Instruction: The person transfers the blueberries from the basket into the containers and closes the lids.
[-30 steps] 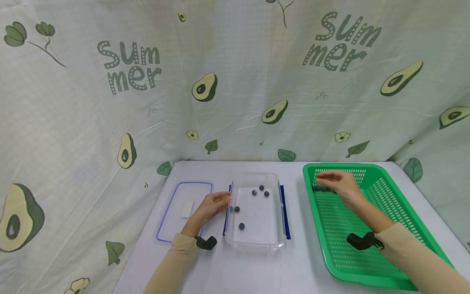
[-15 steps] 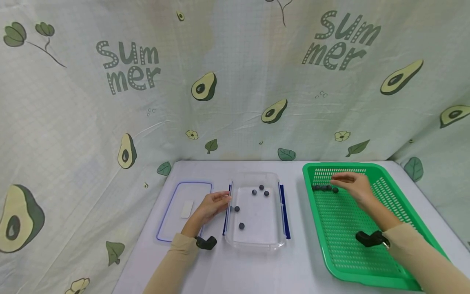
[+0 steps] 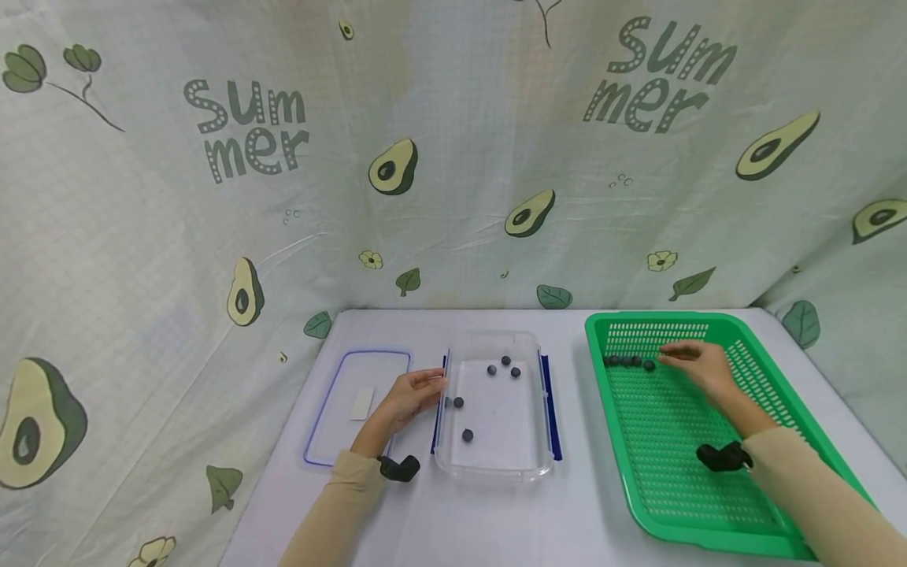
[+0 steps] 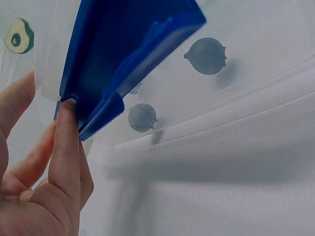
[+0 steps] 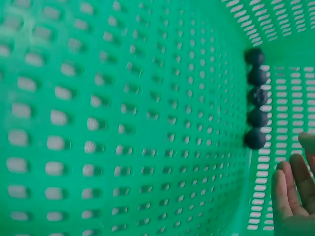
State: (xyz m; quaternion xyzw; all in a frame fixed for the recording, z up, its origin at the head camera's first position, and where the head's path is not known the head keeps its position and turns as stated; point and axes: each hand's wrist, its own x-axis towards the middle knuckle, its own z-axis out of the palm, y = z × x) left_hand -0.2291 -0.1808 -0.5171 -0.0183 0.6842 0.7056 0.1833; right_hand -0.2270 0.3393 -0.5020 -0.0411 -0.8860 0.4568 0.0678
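While bracing the clear box [image 3: 496, 466] with a flat left hand [image 3: 409, 398], reaching an empty, relaxed right hand [image 3: 701, 366] toward the dark berries [image 3: 631, 361] in the basket [image 3: 708, 537]; next probably needs a gentle pinch.

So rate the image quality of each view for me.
Head view: evenly lit and sharp, with wide-angle bending of the backdrop and green basket. Left wrist view: very close, the blue clasp soft, the blueberries hazy through the clear container wall. Right wrist view: the near basket mesh is blurred, the row of berries sharper.

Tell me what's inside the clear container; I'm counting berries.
Five dark blueberries lie in the clear container; its blue latch may hide more from the left wrist view.
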